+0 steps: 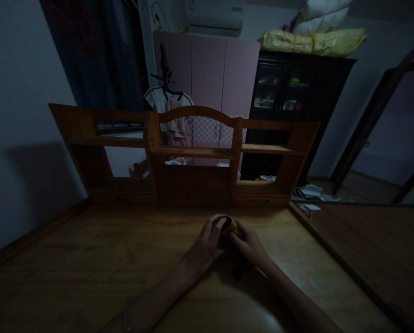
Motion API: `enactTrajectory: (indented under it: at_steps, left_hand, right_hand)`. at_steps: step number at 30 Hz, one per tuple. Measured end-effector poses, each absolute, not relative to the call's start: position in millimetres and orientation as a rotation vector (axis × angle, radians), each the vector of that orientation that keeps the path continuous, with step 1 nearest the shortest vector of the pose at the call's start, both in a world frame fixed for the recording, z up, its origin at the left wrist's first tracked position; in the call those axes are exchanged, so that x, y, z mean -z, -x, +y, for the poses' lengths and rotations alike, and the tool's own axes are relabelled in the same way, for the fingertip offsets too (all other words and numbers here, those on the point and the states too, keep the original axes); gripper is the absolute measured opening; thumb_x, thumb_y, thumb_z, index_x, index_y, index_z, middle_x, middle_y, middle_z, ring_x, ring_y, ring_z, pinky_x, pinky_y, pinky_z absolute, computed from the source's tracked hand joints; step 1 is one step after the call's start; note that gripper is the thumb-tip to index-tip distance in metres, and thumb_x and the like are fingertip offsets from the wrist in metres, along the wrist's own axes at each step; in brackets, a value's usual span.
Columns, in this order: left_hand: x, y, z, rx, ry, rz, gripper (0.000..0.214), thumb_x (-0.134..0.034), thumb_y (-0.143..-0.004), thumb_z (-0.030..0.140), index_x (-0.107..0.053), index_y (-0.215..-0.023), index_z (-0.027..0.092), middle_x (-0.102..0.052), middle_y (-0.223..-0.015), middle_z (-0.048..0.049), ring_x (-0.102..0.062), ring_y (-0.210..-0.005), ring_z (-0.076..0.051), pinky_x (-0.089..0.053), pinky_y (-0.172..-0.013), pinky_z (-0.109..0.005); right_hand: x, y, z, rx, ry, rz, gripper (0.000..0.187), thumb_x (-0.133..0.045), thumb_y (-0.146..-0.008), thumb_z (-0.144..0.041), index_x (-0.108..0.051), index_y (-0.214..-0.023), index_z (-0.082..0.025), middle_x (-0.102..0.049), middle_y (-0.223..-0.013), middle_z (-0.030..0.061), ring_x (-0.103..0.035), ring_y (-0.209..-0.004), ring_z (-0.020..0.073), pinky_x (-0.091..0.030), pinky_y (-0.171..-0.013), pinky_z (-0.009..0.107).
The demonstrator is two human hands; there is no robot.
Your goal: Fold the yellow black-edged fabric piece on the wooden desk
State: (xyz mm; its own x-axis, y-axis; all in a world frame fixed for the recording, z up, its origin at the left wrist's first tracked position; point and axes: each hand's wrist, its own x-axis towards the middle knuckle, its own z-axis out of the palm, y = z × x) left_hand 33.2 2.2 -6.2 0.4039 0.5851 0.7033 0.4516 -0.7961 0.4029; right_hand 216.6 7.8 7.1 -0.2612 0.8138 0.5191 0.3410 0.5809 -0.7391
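Note:
Both my hands meet over the wooden surface, around a small rounded dark and yellow object whose kind I cannot make out in the dim light. My left hand wraps its left side, with fingers curled over the top. From the right, my right hand grips the yellow part, its thumb towards me. The fingers hide much of the object. Below the hands is a dark patch; I cannot tell whether it is shadow or a hanging part.
Wooden boards spread under my arms, bordered by a raised right edge. A wooden shelf unit stands at the far end. Beyond it are a pink wardrobe, a clothes rack with garments and a black cabinet. A wall rises at left.

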Motion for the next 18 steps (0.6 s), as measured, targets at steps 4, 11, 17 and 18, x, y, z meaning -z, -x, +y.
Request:
enactTrajectory:
  at_steps: [4,11,17,18]
  left_hand:
    - [6.4,-33.6,4.3,-1.378,-2.423,1.011,0.083,-0.075,-0.073,0.008,-0.031,-0.141,0.025,-0.040,-0.139,-0.0110,-0.044,-0.129,-0.028,-0.043,-0.107,-0.045]
    - [8.6,-35.7,11.0,-1.424,-2.281,1.139,0.085,-0.080,-0.066,0.008,-0.033,-0.135,0.024,-0.045,-0.133,-0.0075,-0.047,-0.125,-0.025,-0.042,-0.107,-0.040]
    - [10.0,-36.2,13.0,-1.424,-2.273,1.119,0.082,-0.081,-0.067,0.014,-0.035,-0.134,0.025,-0.046,-0.130,-0.0069,-0.050,-0.122,-0.025,-0.043,-0.106,-0.039]
    - [10.3,-36.4,13.0,-1.426,-2.275,1.120,0.082,-0.081,-0.067,0.015,-0.035,-0.134,0.025,-0.046,-0.130,-0.0071,-0.050,-0.123,-0.025,-0.043,-0.106,-0.039]
  right_hand:
    - [-5.1,-217.4,10.0,-0.980,0.847,-1.710,0.062,-0.065,-0.085,-0.030,-0.041,-0.142,-0.028,-0.061,-0.130,0.0063,-0.059,-0.116,0.0241,-0.047,-0.098,0.041]
    - [-6.2,-217.3,11.9,-1.212,0.943,-1.491,0.041,-0.060,-0.087,-0.048,-0.064,-0.119,-0.022,-0.067,-0.120,0.0045,-0.058,-0.117,0.0270,-0.043,-0.102,0.039]
    - [-2.3,-216.7,15.0,-1.079,1.005,-1.642,0.046,-0.054,-0.088,-0.059,-0.070,-0.104,-0.019,-0.071,-0.099,0.0034,-0.062,-0.101,0.0273,-0.048,-0.091,0.037]
    - [-0.7,-217.3,15.6,-1.057,1.023,-1.639,0.046,-0.053,-0.088,-0.060,-0.071,-0.102,-0.019,-0.071,-0.097,0.0033,-0.062,-0.100,0.0268,-0.048,-0.089,0.036]
